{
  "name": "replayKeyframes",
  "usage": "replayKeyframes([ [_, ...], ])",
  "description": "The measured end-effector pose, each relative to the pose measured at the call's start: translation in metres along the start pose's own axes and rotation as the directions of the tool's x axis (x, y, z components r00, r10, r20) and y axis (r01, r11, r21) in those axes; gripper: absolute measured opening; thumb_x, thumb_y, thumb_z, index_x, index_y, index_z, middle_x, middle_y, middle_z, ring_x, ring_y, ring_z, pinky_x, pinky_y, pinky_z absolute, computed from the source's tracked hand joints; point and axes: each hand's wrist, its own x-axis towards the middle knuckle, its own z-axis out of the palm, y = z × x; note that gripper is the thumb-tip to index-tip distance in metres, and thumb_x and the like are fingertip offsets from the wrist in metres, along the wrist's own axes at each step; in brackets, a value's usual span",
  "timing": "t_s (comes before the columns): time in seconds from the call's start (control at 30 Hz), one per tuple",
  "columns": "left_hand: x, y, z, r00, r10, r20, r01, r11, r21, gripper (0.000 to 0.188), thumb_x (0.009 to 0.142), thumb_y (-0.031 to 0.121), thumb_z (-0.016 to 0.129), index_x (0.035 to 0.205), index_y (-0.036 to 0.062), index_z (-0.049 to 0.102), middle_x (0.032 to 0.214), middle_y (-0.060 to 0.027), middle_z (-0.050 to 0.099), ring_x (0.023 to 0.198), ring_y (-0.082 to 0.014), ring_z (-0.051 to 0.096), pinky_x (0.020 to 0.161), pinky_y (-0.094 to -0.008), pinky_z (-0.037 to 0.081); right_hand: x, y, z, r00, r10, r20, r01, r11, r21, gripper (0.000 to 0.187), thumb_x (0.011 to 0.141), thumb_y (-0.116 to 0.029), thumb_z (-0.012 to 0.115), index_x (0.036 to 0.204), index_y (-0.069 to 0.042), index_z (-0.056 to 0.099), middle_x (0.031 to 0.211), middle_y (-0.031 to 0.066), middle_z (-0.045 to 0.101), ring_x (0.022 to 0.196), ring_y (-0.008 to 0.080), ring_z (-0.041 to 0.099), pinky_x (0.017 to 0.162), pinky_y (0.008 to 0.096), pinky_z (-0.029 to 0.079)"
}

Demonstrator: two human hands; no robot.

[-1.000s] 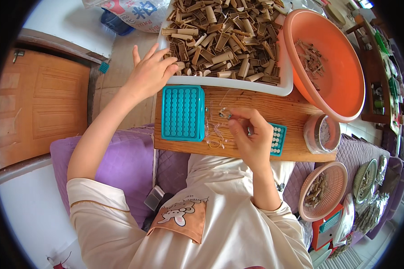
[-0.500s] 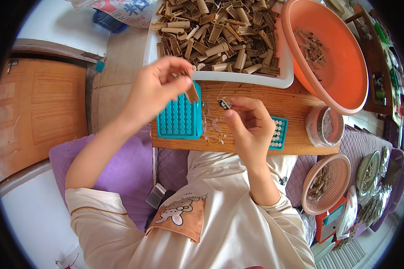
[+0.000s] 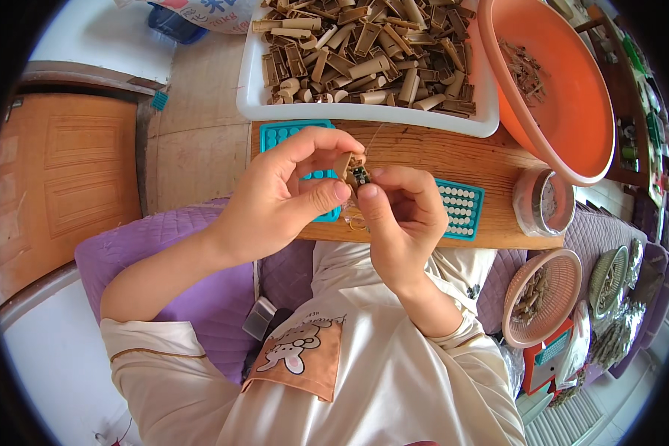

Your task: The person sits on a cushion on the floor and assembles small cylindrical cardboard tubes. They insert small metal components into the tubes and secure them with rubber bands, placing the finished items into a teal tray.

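Left hand (image 3: 264, 197) pinching tan casing (image 3: 343, 165), right hand (image 3: 405, 215) pinching component (image 3: 360, 175), lettered sack (image 3: 219, 18)

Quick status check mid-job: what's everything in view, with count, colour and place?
Held casing: 1, brown, centre
Small part: 1, mostly dark, centre, at the casing
Table: 1, brown wood, centre
Tub: 1, white, top centre
Loose casings: many, brown, in the tub
Basin: 1, orange, upper right
Partly hidden tray: at least 1, teal, table's left
Disc tray: 1, teal with white discs, table's right
Round container: 1, clear, table's right end
Baskets: 2, pink and green, right
Door: 1, orange-brown, far left
Bag: 1, mostly white, upper left
Right-edge clutter: too small to count
Left hand: 1, bare, fingers on the casing
Right hand: 1, bare, fingers on the small part
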Motion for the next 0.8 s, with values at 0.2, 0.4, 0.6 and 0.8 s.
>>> replayKeyframes([
  [0.2,-0.007,0.004,0.004,0.998,-0.067,0.005,0.067,0.998,-0.020,0.033,0.086,0.014,0.051,0.114,0.0023,0.039,0.104,-0.0069,0.050,0.097,-0.0127,0.049,0.084,-0.0283,0.043,-0.001,0.001,-0.001,0.986,-0.166,0.017,0.167,0.981,-0.098,0.013,0.070,0.006,0.064,0.081,-0.001,0.058,0.066,0.0014,0.053,0.048,0.0018,0.039,0.040,0.0164,0.028],
  [0.4,-0.008,0.007,0.005,1.000,-0.006,0.004,0.006,0.995,0.096,0.034,0.086,0.013,0.051,0.116,0.0009,0.043,0.102,-0.0065,0.053,0.095,-0.0124,0.050,0.084,-0.0275,0.043,0.000,0.005,-0.001,0.974,-0.228,0.013,0.227,0.962,-0.154,0.014,0.068,0.006,0.065,0.079,0.000,0.059,0.065,0.0020,0.053,0.046,0.0028,0.038,0.039,0.0169,0.027],
  [0.6,-0.009,-0.003,0.010,0.985,0.131,-0.109,-0.110,0.977,0.182,0.032,0.080,0.004,0.055,0.112,0.0046,0.052,0.089,-0.0065,0.054,0.079,-0.0108,0.053,0.069,-0.0238,0.049,-0.005,0.007,0.002,0.985,-0.164,-0.059,0.157,0.982,-0.105,0.012,0.068,0.005,0.065,0.077,0.000,0.058,0.065,0.0025,0.054,0.047,0.0017,0.038,0.039,0.0164,0.027],
  [0.8,-0.007,-0.004,0.006,0.978,0.191,-0.086,-0.165,0.955,0.245,0.035,0.080,0.004,0.056,0.114,0.0053,0.051,0.091,-0.0064,0.055,0.080,-0.0101,0.053,0.068,-0.0230,0.048,-0.003,0.003,0.004,0.985,-0.175,-0.005,0.173,0.974,-0.144,0.013,0.068,0.005,0.065,0.076,0.000,0.057,0.067,0.0042,0.055,0.047,0.0037,0.040,0.039,0.0172,0.029],
])
